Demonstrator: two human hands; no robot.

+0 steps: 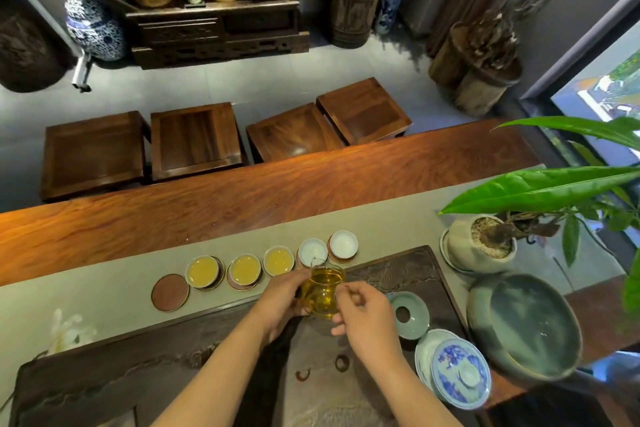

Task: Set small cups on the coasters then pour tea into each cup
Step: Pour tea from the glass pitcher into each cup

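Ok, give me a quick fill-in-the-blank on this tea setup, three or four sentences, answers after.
1. The number of cups already holding tea is ___.
2. The leftmost coaster has ___ cup on it.
3. Both hands hold a glass pitcher of ___.
4. The two cups nearest the potted plant are still ___.

Answers: three; no; tea; empty

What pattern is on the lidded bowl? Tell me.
Blue floral painting on white, on the lidded bowl; head view.
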